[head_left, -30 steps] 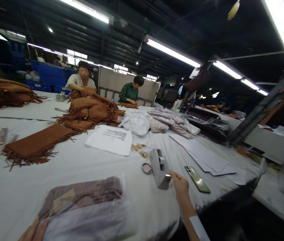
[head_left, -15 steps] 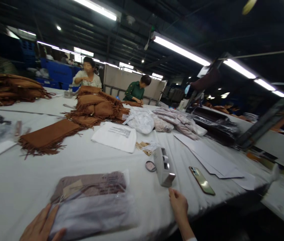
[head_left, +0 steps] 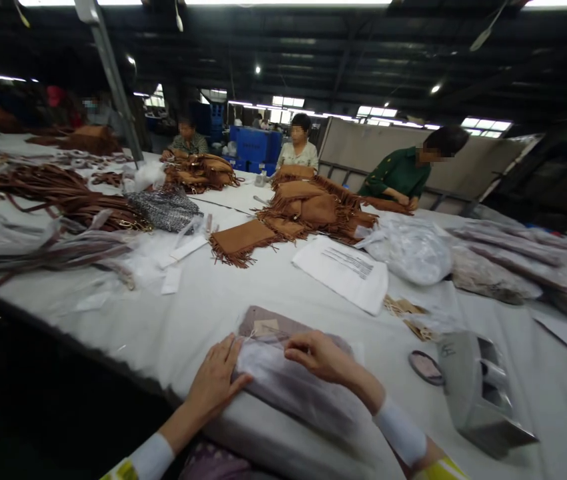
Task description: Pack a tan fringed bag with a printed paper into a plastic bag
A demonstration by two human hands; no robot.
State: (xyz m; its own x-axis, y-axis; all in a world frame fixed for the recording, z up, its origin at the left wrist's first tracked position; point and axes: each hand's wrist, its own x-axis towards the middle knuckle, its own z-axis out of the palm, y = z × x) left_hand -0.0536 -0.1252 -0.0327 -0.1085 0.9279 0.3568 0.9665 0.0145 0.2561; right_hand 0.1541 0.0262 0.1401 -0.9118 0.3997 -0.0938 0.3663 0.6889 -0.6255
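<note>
A brown folded item in a clear plastic bag (head_left: 269, 368) lies on the table in front of me, with a tan tag (head_left: 265, 327) on its upper part. My left hand (head_left: 216, 377) rests with its fingers spread on the bag's left edge. Over the bag's middle is my right hand (head_left: 322, 357), fingers curled and thumb pressed in. Whatever those fingers hold, if anything, is too small to make out. To the right stands a grey tape dispenser (head_left: 463, 383), and beside it lies a small round dark-rimmed object (head_left: 426, 368).
Brown fringed bags (head_left: 308, 207) are piled across the table (head_left: 198, 320). A white printed cloth (head_left: 343, 267) and plastic-wrapped goods (head_left: 493, 273) lie to the right of them. Brown straps (head_left: 63, 200) fill the left. A co-worker in green (head_left: 398, 177) and other people work opposite.
My right hand has moved from the tape dispenser's front end to above the bagged item. The view has turned left, and the left hand still lies on the bag.
</note>
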